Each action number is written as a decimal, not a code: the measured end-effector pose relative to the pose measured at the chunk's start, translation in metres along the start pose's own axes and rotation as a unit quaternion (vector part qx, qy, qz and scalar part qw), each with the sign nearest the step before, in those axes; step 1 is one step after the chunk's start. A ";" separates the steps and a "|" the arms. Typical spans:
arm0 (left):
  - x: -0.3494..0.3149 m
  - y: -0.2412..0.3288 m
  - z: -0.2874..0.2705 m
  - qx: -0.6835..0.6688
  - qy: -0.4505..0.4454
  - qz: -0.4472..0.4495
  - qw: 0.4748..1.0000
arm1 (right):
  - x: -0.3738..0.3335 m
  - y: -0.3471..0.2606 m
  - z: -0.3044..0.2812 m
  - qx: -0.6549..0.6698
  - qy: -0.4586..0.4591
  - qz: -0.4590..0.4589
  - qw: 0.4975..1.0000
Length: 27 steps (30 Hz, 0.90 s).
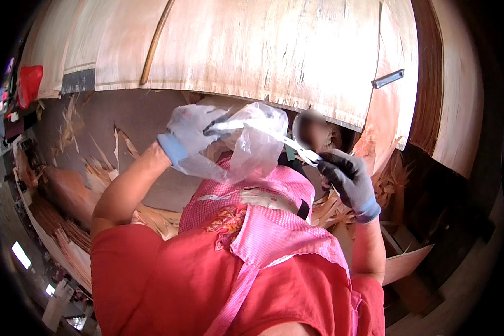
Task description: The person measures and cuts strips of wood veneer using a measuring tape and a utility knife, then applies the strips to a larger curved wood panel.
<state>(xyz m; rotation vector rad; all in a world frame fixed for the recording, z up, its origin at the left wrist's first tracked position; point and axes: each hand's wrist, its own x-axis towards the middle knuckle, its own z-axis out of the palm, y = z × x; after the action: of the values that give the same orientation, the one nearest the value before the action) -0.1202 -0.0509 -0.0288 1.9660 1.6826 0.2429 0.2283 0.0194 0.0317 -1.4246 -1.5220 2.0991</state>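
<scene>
My left hand [193,133], in a pale grey glove with a light blue cuff, grips a crumpled clear plastic bag [257,143] in front of my pink apron. A thin white strip [288,141] runs from the bag to my right hand [346,178]. That hand wears a grey glove with dark fingertips, and its fingers are pinched round the strip's right end, where it looks split in two. The strip's left end lies against the bag, near my left fingers; I cannot tell its exact kind.
Large sheets of pale wood veneer [235,45] lie ahead of me. A narrow brown stick [157,42] and a short dark metal bar [387,79] rest on them. Torn veneer scraps [157,219] surround me on both sides. A red cloth-like piece [30,85] hangs at far left.
</scene>
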 end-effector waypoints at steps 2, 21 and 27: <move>-0.006 0.000 -0.001 0.030 0.027 0.049 0.998 | 0.000 -0.002 -0.006 0.009 -0.005 -0.018 1.000; -0.003 -0.011 0.114 0.127 0.062 -0.001 0.990 | -0.006 0.026 0.026 0.105 -0.112 0.053 0.987; 0.015 -0.004 0.129 0.071 0.044 -0.070 0.994 | 0.012 0.055 0.032 0.025 -0.080 0.080 0.993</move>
<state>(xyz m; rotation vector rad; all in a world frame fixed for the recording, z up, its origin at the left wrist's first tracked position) -0.0609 -0.0722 -0.1420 1.9511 1.9331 0.1631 0.2175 -0.0183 -0.0199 -1.4349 -1.4420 2.3800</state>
